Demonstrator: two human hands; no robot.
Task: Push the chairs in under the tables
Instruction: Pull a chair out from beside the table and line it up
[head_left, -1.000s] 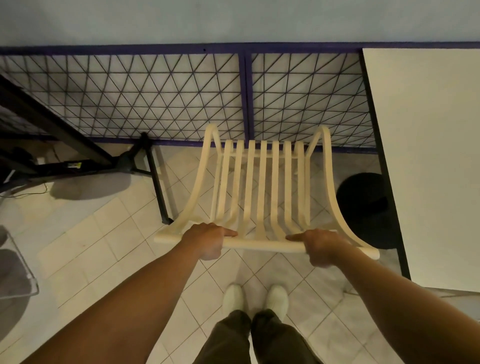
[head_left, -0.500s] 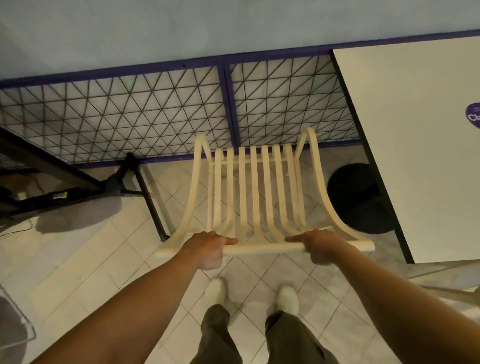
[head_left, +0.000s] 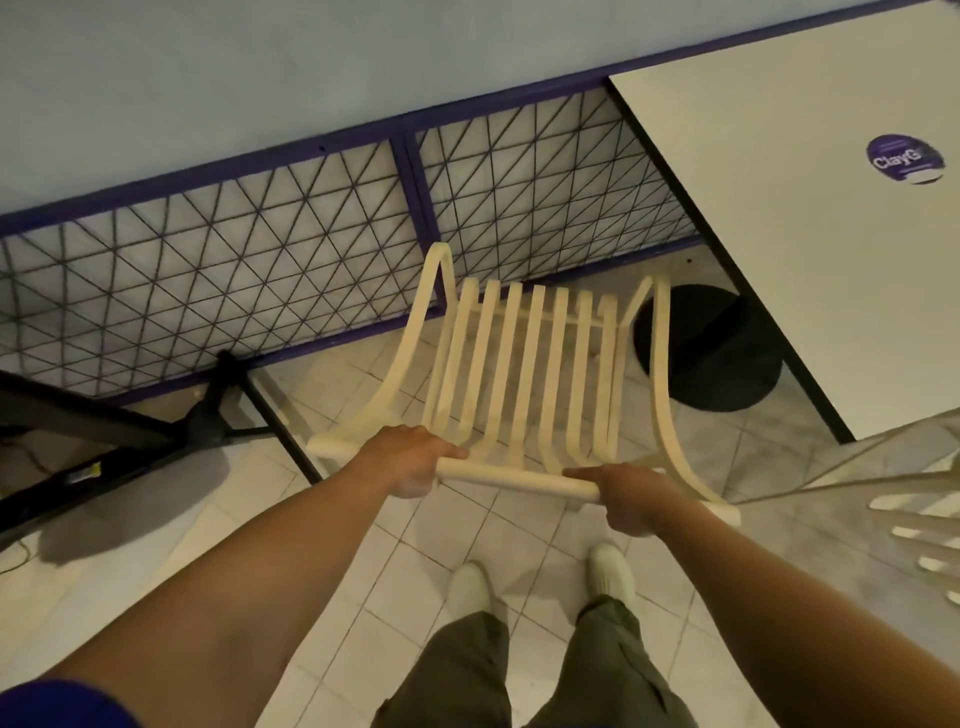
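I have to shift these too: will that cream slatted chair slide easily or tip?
The cream slatted chair looks light: open slats. Both hands, left and right, grip its top rail, so it may tip. Smooth floor tiles probably let it slide.

Two chairs (head_left: 524, 374) (head_left: 924, 540), one table (head_left: 810, 218), two hands (head_left: 410, 457) (head_left: 631, 499), two shoes (head_left: 470, 590) (head_left: 613, 571).

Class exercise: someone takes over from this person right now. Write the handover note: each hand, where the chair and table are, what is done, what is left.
Left hand: closed on the top rail of the cream slatted chair.
Right hand: closed on the same rail, further right.
Chair: on the tiled floor, facing the mesh railing, left of the white table and beside its black base.
Done: chair gripped.
Left: turn it toward the table and push it under. A second chair shows at the right edge.
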